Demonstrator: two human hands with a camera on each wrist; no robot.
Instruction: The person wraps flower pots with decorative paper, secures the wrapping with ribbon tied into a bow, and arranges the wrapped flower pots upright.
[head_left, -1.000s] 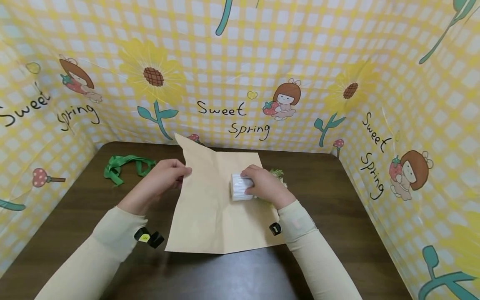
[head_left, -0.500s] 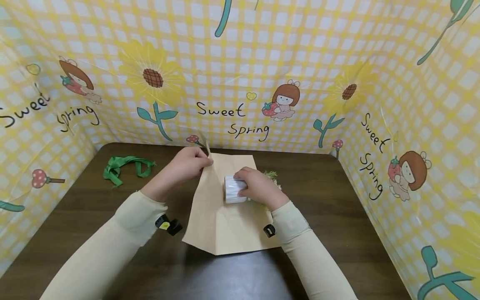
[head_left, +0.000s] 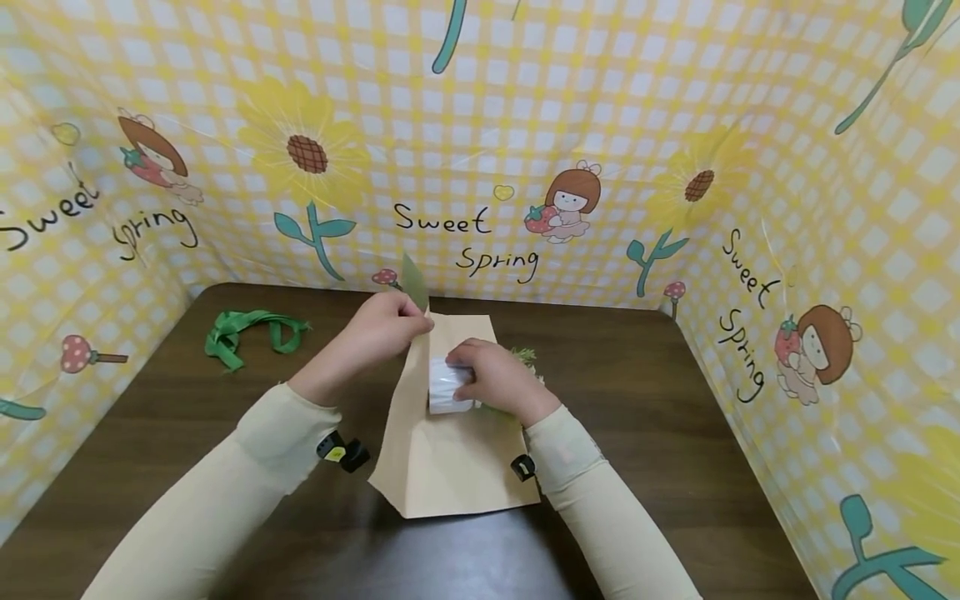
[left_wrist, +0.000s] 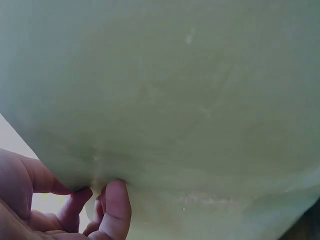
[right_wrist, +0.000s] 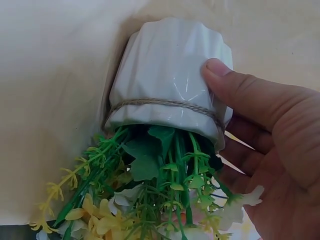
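A sheet of wrapping paper (head_left: 467, 467), tan on its inner face and green on the back, lies on the table with its left part lifted. My left hand (head_left: 378, 333) pinches that raised left edge near the top; in the left wrist view the green back (left_wrist: 180, 110) fills most of the picture. On the paper a fluted white flower pot (right_wrist: 170, 70) lies on its side, twine tied round it near the rim. My right hand (head_left: 501, 382) grips it, thumb on the wall. Artificial flowers (right_wrist: 105, 215), yellow and white with green stems, stick out of its mouth toward my right wrist.
A loose green ribbon (head_left: 251, 333) lies at the back left of the dark wooden table (head_left: 622, 467). Yellow checked cloth (head_left: 450, 150) with printed sunflowers walls in the back and both sides.
My left hand has moved right, folding the paper's left part up toward the pot so that its green back shows. My right hand and the pot have shifted slightly left with the paper.
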